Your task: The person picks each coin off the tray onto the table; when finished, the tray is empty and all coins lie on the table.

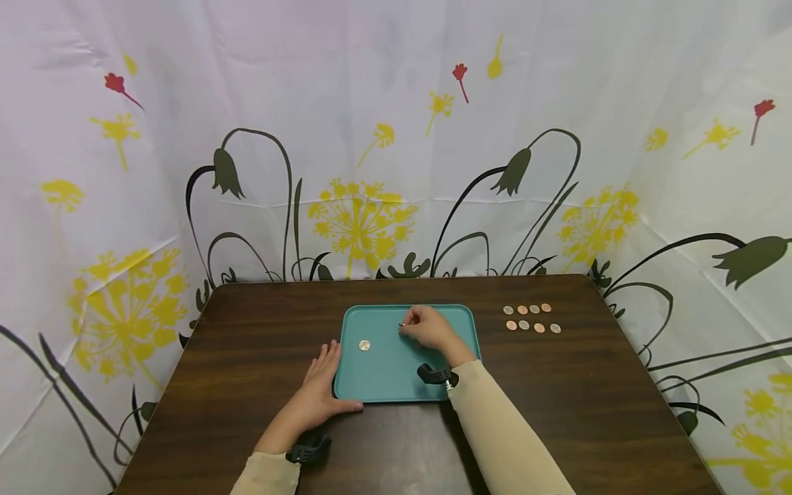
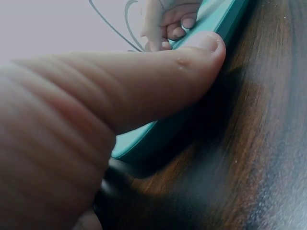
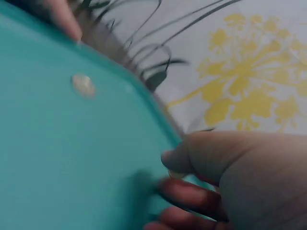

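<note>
A teal tray [image 1: 402, 381] lies on the table, and one silvery coin [image 1: 364, 345] rests flat on its left part. My right hand [image 1: 430, 330] is over the tray's upper middle, pinching another coin [image 3: 176, 174] between thumb and index finger; only its edge shows. At the tray's near left corner, my left hand [image 1: 318, 392] is spread against the rim. Its straight fingers lie along the left side, while the thumb [image 2: 163, 79] reaches along the near edge. The left wrist view shows the right hand beyond that thumb.
Right of the tray, several coins [image 1: 533, 318] lie in two rows, some coppery and some silvery, on the dark wooden table [image 1: 272, 323]. A white flower-printed curtain [image 1: 383, 103] hangs behind the table's far edge.
</note>
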Demonstrator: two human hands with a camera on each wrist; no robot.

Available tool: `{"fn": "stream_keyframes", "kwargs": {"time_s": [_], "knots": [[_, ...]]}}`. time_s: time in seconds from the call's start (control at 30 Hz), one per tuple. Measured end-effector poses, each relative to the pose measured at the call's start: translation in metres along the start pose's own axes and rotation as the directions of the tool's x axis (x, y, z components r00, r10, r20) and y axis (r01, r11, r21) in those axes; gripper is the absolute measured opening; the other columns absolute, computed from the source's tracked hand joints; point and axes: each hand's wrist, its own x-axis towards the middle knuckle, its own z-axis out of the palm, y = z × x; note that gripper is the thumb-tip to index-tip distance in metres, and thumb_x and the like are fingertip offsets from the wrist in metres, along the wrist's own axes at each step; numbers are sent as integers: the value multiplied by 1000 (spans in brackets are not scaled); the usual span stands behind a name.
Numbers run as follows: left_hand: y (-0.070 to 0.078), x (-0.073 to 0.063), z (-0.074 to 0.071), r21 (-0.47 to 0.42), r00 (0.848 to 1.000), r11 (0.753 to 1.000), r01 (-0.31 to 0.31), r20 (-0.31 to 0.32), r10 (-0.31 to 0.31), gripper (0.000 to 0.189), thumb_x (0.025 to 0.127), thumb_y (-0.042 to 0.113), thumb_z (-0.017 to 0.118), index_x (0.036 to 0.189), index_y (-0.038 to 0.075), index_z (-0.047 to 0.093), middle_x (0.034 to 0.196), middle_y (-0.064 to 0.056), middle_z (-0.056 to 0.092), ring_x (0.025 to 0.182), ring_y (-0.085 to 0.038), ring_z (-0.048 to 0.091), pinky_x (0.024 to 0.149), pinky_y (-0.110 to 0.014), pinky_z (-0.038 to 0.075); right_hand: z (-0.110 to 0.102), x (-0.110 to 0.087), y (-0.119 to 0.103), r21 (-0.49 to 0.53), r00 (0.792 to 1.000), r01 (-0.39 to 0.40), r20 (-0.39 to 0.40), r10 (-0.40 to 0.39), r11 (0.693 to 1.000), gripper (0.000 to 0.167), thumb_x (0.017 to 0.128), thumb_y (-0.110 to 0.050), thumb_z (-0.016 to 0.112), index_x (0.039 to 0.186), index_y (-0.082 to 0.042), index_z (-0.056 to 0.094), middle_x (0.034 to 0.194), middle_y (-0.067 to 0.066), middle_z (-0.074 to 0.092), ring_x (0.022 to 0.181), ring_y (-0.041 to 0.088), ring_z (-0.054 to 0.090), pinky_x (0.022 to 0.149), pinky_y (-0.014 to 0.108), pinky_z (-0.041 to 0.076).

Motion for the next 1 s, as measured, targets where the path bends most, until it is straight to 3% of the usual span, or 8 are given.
{"fn": "stream_keyframes", "kwargs": {"time_s": [0.13, 0.23, 0.4, 0.5, 0.6, 0.73, 0.9, 1.0], "knots": [[0, 0, 1, -1, 1000, 1000, 1, 10, -1, 140, 80, 48, 98, 174, 0, 6, 184, -22, 0, 171, -44, -6, 136, -68, 0, -14, -19, -5, 255, 995, 27, 89, -51, 966, 13, 105, -18, 75, 101, -9, 66, 94, 16, 73, 73, 23, 64, 66, 32, 56], [0, 1, 0, 3, 1000, 1000, 4, 22, -4, 140, 81, 49, 97, 175, 2, 4, 184, -20, -1, 171, -42, -7, 137, -66, 0, -27, -37, -3, 349, 994, 44, 83, -77, 936, 18, 106, -22, 74, 108, -5, 69, 102, 20, 78, 74, 26, 63, 70, 35, 56], [-2, 2, -1, 0, 1000, 1000, 8, 14, -8, 140, 81, 47, 97, 175, 3, 4, 184, -19, -2, 171, -42, -8, 136, -66, -1, -45, -67, 16, 318, 995, 81, -75, -60, 945, 30, 105, -34, 75, 112, -5, 75, 102, 15, 74, 70, 20, 57, 66, 33, 53], [-2, 3, -1, 4, 1000, 1000, 7, 20, -7, 140, 81, 48, 97, 175, 3, 3, 184, -19, -2, 171, -42, -8, 136, -67, -1, -59, -87, 34, 307, 976, 77, -220, -8, 949, 27, 104, -32, 77, 112, -6, 78, 107, 23, 73, 71, 22, 60, 62, 31, 54], [-3, 3, 1, -2, 1000, 1000, 5, 29, -5, 141, 81, 49, 97, 175, 4, 3, 184, -19, -3, 171, -41, -8, 137, -66, -1, -74, -108, 56, 304, 929, 69, -366, 49, 950, 23, 104, -26, 78, 113, -5, 79, 105, 26, 73, 71, 21, 61, 59, 29, 54], [-6, 3, 0, -5, 999, 1000, 4, 33, -4, 141, 81, 49, 97, 175, 4, 3, 184, -18, -3, 171, -41, -10, 136, -66, -2, -92, -128, 78, 330, 843, 47, -520, 140, 943, 29, 102, -23, 80, 121, -1, 75, 107, 21, 75, 67, 13, 57, 56, 25, 49], [-7, 2, -2, 6, 999, 1000, 13, 44, -14, 141, 81, 49, 96, 175, 4, 2, 184, -18, -4, 171, -41, -10, 136, -66, -3, -98, -132, 102, 397, 713, 111, -670, 205, 911, 33, 98, -18, 85, 120, 3, 73, 96, 9, 79, 65, 8, 57, 49, 22, 45], [-4, 3, -1, 7, 999, 1000, 15, 37, -16, 142, 81, 50, 97, 175, 5, 1, 184, -18, -5, 171, -41, -10, 136, -66, -2, -100, -129, 114, 371, 666, 156, -724, 180, 915, 30, 96, -18, 86, 115, 3, 75, 95, 9, 81, 67, 11, 63, 48, 22, 49]]}}
